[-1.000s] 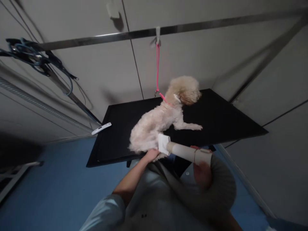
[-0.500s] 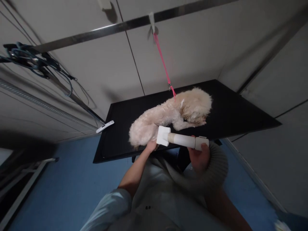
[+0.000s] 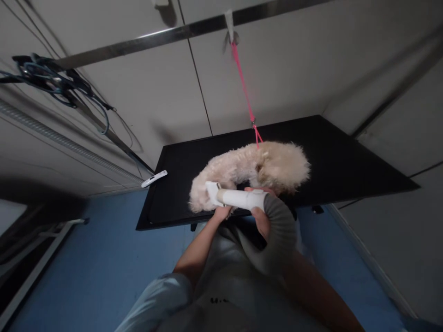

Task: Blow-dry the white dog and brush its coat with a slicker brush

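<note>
While your right hand (image 3: 262,222) grips the tube (image 3: 240,198), I can't tell if your left hand (image 3: 222,212) grips the dog (image 3: 230,165).

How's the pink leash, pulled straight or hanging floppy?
Pulled straight: the pink leash runs in a line, without drooping, from the white hook on the metal bar down to the dog.

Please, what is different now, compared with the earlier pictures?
The dog lowered its head. The nozzle, in the right grip, moved left, over the dog's rump. The leash now slants. Nothing was visibly let go. The left grip stays near the rump; the clipper still lies at the table's edge.
</note>
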A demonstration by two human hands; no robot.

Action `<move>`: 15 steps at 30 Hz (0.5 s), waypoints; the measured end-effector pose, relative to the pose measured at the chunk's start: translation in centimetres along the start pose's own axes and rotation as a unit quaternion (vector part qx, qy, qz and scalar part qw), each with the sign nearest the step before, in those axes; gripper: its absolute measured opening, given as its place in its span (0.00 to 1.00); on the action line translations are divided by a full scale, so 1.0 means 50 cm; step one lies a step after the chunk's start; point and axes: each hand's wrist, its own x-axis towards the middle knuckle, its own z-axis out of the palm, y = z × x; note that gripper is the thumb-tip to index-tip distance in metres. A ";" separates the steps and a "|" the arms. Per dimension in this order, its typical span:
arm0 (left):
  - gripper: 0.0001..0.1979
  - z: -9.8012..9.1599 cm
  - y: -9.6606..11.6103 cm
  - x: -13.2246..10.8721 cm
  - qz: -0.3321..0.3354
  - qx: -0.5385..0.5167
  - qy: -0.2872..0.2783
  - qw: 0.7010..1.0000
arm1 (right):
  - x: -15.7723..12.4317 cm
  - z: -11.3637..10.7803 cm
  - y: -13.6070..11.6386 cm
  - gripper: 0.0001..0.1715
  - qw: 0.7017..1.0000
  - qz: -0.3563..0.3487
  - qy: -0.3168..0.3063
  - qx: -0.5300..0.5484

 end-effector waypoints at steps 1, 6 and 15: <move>0.32 0.000 -0.002 0.000 -0.005 -0.007 -0.006 1.000 | 0.022 0.007 0.001 0.21 1.000 0.017 0.005 0.014; 0.32 -0.003 -0.013 0.001 0.020 0.003 -0.011 1.000 | 0.136 0.013 0.003 0.22 0.991 0.009 0.108 -0.074; 0.33 -0.008 -0.025 0.018 -0.036 0.028 -0.020 0.999 | 0.096 -0.021 0.006 0.20 0.994 -0.021 0.071 -0.078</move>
